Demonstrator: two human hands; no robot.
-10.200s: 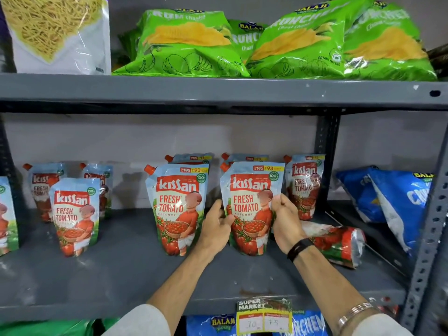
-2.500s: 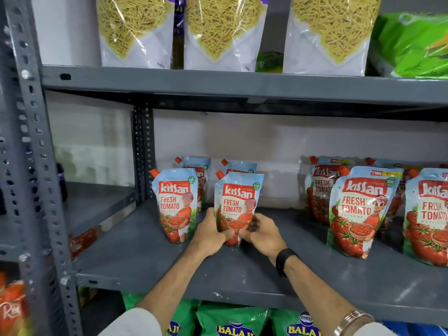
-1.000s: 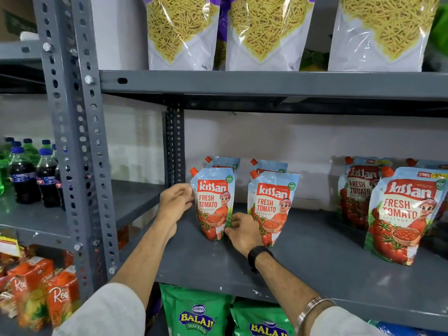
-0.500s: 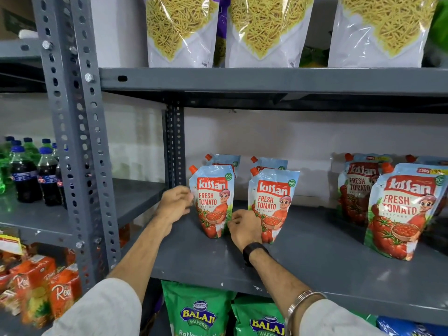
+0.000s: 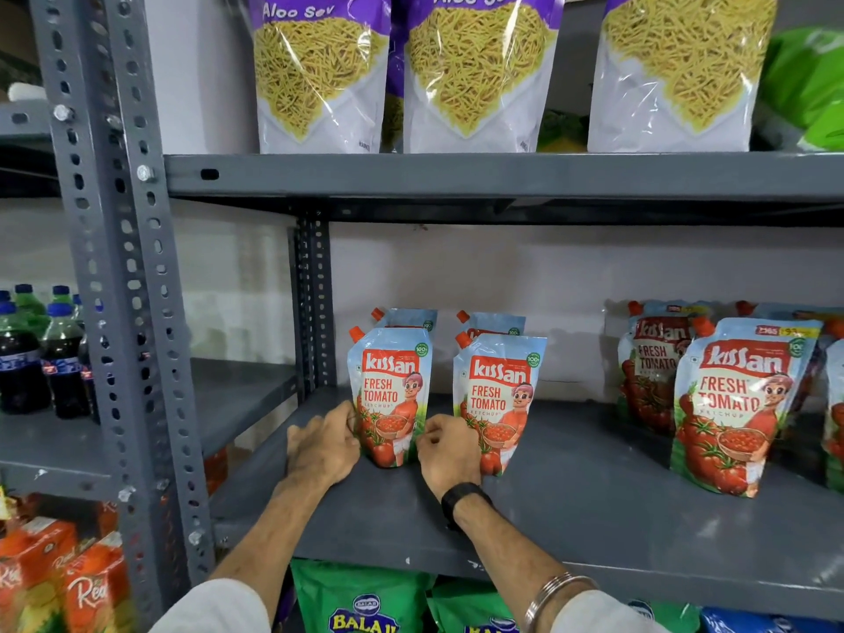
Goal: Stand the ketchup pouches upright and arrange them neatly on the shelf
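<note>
Both hands curled, flanking front-left pouch (image 5: 389,395) — grip unclear; second pouch (image 5: 498,402) beside.

- grey metal shelf (image 5: 571,509), front strip bare
- four ketchup pouches (image 5: 390,395) upright in the left back corner, two rows
- more pouches (image 5: 740,404) standing toward the right edge

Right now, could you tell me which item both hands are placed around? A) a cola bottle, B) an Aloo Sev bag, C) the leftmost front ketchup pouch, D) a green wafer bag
C: the left hand and right hand flank the base of the leftmost front ketchup pouch, which stands upright on the shelf.
</note>
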